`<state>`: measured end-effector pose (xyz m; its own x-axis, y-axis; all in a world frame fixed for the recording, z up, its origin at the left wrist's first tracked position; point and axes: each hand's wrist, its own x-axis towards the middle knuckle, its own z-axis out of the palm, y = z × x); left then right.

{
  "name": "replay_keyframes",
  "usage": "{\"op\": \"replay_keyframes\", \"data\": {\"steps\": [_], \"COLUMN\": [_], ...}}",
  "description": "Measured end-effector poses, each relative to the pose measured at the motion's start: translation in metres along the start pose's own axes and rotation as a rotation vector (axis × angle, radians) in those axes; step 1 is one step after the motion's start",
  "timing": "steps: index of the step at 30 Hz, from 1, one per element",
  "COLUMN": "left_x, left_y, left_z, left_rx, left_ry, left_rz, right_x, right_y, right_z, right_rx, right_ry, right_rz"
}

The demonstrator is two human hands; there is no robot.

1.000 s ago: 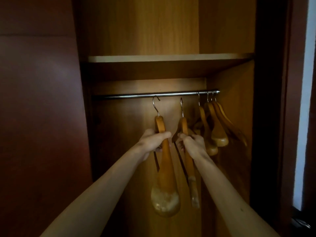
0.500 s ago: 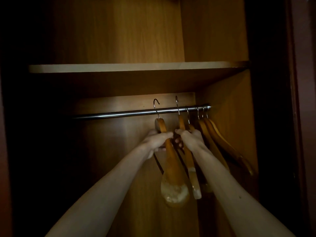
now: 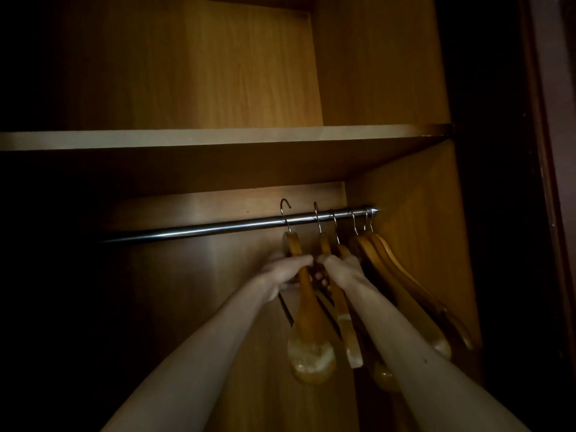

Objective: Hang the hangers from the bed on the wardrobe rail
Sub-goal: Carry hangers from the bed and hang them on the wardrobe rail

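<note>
I see left hand (image 3: 282,274) clamped on a brown wooden hanger (image 3: 307,310) | right hand (image 3: 341,271) clamped on a second wooden hanger (image 3: 344,319) | both hooks at the chrome wardrobe rail (image 3: 218,227) | four more hang right, under the wooden shelf (image 3: 218,137).

Both forearms bare from the frame's lower edge to the wrists; no sleeves, watch, bracelets or rings seen. Left hand (image 3: 282,275) and right hand (image 3: 341,271) ungloved (fingernails too dim to assess). One small dark mark on the right forearm.
</note>
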<state>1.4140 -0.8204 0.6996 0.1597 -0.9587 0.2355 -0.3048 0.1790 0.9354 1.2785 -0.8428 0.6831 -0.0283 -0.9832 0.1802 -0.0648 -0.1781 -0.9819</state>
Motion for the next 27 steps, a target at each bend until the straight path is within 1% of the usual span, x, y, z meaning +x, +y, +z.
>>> {"op": "replay_keyframes", "data": {"steps": [6, 15, 21, 27], "left_x": [0.015, 0.023, 0.025, 0.018], "left_y": [-0.015, -0.024, -0.026, -0.029], "left_z": [0.005, 0.025, 0.034, 0.04], "left_rx": [0.032, 0.037, 0.028, -0.039], "left_ry": [-0.057, -0.13, -0.179, -0.161], "left_rz": [-0.017, 0.001, 0.005, 0.051], "right_x": [0.011, 0.008, -0.002, -0.009], "right_y": [0.014, 0.018, 0.012, 0.011], "right_z": [-0.002, -0.008, -0.016, -0.018], "right_rx": [-0.04, -0.102, -0.137, -0.21], "right_ry": [-0.039, 0.054, 0.005, 0.028], "right_rz": [0.024, 0.016, 0.039, 0.062]}}
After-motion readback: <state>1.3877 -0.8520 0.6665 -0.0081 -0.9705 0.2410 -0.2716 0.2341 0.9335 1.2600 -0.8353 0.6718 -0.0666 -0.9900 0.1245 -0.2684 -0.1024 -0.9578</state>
